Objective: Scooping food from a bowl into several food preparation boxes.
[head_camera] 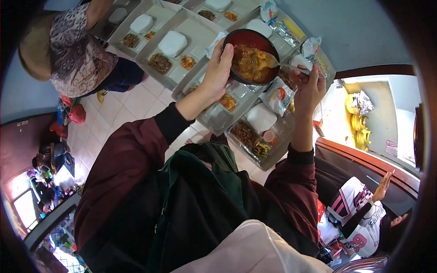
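My left hand (218, 70) grips the rim of a dark bowl (251, 37) with a reddish inside. Saucy orange-brown food (251, 63) covers the bottom of the bowl. In my right hand (310, 82) is the handle of a metal spoon (290, 66), its head resting in that food. Beneath the bowl lie open cardboard meal boxes with clear plastic trays. The nearest box (273, 158) holds a white wrapped block (262, 117), shredded brown food (244, 133), a small lidded cup (268, 136) and mixed vegetables (261, 149). A printed white packet (278, 96) lies above it.
More open boxes (184, 29) spread to the upper left, with wrapped white blocks (172, 43) and meat portions (159, 63). A water bottle (283, 32) lies in one. A person in a patterned top (82, 65) stands at left; another in a white jersey (362, 211) is at lower right.
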A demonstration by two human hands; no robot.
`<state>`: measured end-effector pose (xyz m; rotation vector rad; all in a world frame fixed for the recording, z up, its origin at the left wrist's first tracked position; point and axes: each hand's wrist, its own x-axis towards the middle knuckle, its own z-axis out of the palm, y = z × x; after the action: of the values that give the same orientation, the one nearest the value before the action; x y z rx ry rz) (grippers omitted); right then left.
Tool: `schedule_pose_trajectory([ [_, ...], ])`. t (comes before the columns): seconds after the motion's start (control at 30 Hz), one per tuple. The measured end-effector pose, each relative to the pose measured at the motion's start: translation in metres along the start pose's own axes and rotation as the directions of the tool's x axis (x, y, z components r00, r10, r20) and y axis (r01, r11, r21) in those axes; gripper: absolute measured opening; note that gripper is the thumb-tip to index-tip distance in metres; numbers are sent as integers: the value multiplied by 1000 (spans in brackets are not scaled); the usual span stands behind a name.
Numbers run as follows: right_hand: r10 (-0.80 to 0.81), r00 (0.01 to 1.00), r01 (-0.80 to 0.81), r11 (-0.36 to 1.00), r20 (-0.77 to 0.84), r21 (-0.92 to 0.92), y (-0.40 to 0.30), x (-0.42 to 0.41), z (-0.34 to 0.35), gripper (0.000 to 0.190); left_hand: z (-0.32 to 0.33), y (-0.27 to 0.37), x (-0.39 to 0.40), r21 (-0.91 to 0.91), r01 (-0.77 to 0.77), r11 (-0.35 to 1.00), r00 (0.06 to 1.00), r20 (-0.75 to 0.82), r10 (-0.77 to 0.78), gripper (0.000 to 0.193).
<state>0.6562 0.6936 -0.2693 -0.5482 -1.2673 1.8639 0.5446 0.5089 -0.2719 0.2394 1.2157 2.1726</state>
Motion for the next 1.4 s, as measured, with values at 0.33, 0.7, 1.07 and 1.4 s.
schedule_pose_trajectory([
  [0.33,-23,1000,23,1000,-6,-14,34,79,-18,23,24,-43,78,5,-99,995,995,-18,100,57],
  [0.7,-37,999,37,999,17,2,37,104,-18,25,19,-52,97,9,-90,996,995,-45,90,67],
  [1.07,-68,998,67,997,19,46,38,121,-22,21,21,-60,107,27,-73,997,996,-57,75,69],
  [1.4,-112,994,113,993,-19,46,19,126,-28,21,24,-65,108,73,-15,997,996,-84,21,73],
])
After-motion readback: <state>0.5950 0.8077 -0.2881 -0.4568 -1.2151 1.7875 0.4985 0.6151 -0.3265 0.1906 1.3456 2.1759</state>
